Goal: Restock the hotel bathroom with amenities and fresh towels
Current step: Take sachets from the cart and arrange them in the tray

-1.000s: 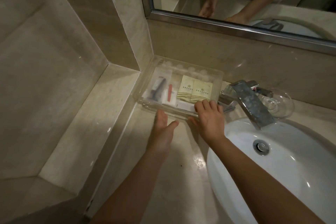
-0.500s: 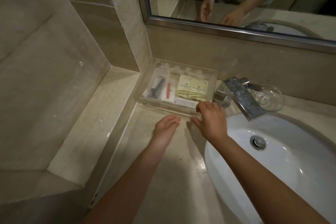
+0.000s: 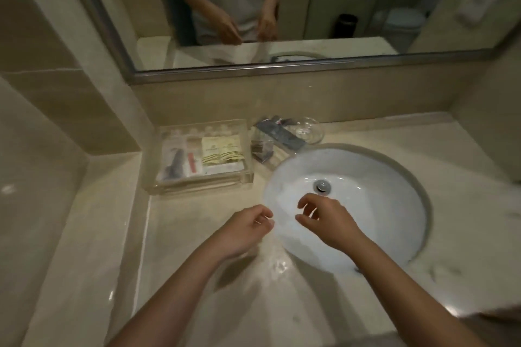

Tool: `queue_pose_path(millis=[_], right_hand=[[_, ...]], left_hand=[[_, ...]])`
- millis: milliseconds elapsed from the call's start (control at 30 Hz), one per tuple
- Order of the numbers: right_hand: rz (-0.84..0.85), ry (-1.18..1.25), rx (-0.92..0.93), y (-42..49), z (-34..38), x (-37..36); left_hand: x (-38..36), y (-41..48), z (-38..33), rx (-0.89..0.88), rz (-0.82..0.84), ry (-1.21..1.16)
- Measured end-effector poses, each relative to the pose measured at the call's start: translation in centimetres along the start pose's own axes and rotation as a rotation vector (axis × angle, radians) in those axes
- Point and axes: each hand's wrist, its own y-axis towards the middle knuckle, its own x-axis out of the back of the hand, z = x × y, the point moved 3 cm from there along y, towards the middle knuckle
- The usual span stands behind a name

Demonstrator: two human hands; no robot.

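Both forearms were bare, extended forward and converging. Left hand (image 3: 248, 229) was turned palm inward, fingers loosely curled toward the thumb, with nothing seen in it. Right hand (image 3: 328, 222), just beside the left but not touching it, was palm down, fingers relaxed, slightly spread and bent, empty.

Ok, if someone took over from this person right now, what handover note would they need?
Left hand: open, fingers loosely curled, holding nothing, above the countertop by the basin's rim.
Right hand: open and empty, over the sink basin.
The clear amenity tray sits at the counter's back left, beside the faucet, holding pale sachets and other packets. Neither hand touches it.
Done: the tray looks stocked.
Left: fresh towels, none seen on the counter.
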Motion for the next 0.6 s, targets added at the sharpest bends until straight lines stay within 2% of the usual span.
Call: queue_pose_path(millis=[367, 600], right_hand=[[-0.241, 0.239, -0.373, -18.3, -9.0, -0.5], [-0.480, 0.455, -0.586, -31.0, -14.8, -1.2]], left_hand=[[-11.9, -2.6, -6.8, -0.263, 0.426, 0.268], [-22.4, -7.6, -12.1, -0.480, 0.676, 0.462]])
